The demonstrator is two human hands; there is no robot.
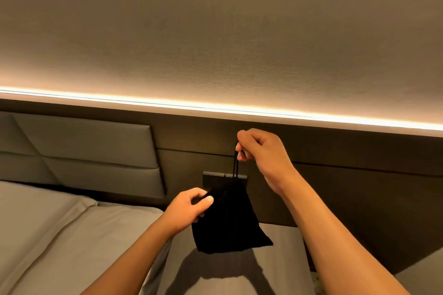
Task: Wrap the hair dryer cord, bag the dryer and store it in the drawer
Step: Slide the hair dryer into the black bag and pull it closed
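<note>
Head view shows the right hand (pixel 260 148) pinching the drawstring (pixel 235 167) above the black bag (pixel 227 220). Directly below it, the left hand (pixel 189 208) grips the bag's mouth; the bag hangs vertically over the bench (pixel 282 261).

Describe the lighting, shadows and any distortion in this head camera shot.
Head view: a warm light strip along the wall glares nearly white; the black bag is so dark its folds vanish; it and the arms cast soft shadows on the grey tabletop; the wide lens bends the strip's line; the right hand and left hand look sharp.
</note>
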